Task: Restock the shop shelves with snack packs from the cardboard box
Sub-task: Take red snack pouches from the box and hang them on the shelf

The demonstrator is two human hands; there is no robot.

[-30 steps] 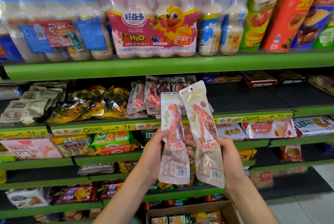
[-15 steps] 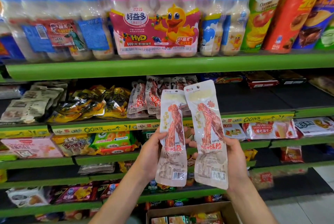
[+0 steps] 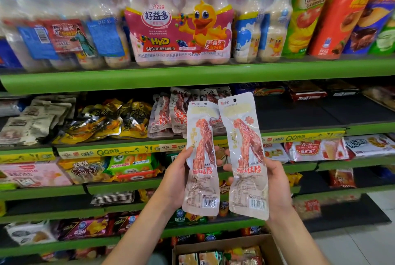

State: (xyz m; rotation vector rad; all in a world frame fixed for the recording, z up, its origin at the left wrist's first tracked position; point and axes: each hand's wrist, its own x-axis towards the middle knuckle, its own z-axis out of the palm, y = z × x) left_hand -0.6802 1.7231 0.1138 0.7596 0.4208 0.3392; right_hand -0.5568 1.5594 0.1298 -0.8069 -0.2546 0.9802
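Several green shelves (image 3: 192,76) fill the head view, one above another. On the top one stand shrink-wrapped bottle packs (image 3: 179,23) with a yellow duck on the wrap, and tall crisp tubes (image 3: 339,12) lean at the far right. The next shelf down carries grey pouches (image 3: 32,119), shiny gold bags (image 3: 100,119) and a bunch of red-and-white meat snack packs (image 3: 171,113); to the right of these its dark surface (image 3: 299,113) is bare. Lower shelves hold wafer packets (image 3: 316,149), a green biscuit bag (image 3: 132,164) and other mixed goods. The two raised packs stand in front of the middle shelves and hide part of them.

At the bottom edge sits an open cardboard box (image 3: 222,243) with more snack packs inside, only their tops showing.

The left hand (image 3: 175,181) grasps the left snack pack (image 3: 202,158) by its lower half, thumb on the front edge. The right hand (image 3: 277,183) grasps the right snack pack (image 3: 245,153) the same way, fingertips (image 3: 229,167) curling round from behind. Both packs are upright, side by side and just touching, in front of the shelves and above the box.
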